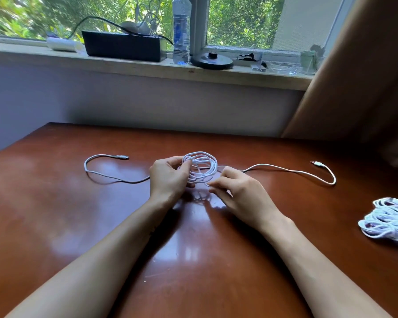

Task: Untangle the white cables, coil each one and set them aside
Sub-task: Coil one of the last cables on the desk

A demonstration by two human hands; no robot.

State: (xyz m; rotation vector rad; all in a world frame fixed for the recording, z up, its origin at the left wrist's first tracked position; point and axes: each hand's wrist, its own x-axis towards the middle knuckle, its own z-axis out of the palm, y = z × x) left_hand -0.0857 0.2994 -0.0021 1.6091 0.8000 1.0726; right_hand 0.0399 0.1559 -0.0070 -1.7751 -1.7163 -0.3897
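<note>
A white cable coil point(202, 165) is held just above the brown table point(55, 214) at its middle. My left hand point(169, 177) grips the coil's left side with thumb and fingers. My right hand point(237, 191) pinches a loop at the coil's lower right edge. One loose end trails left to a plug point(122, 157). The other end runs right, curves back and stops at a USB plug point(316, 163). A pile of coiled white cables point(387, 221) lies at the table's right edge, partly cut off by the frame.
Behind the table a windowsill carries a black box point(122, 45) with wires, a water bottle point(181, 31), a dark round base point(211, 61) and small clear items. A brown curtain point(365, 76) hangs at the right.
</note>
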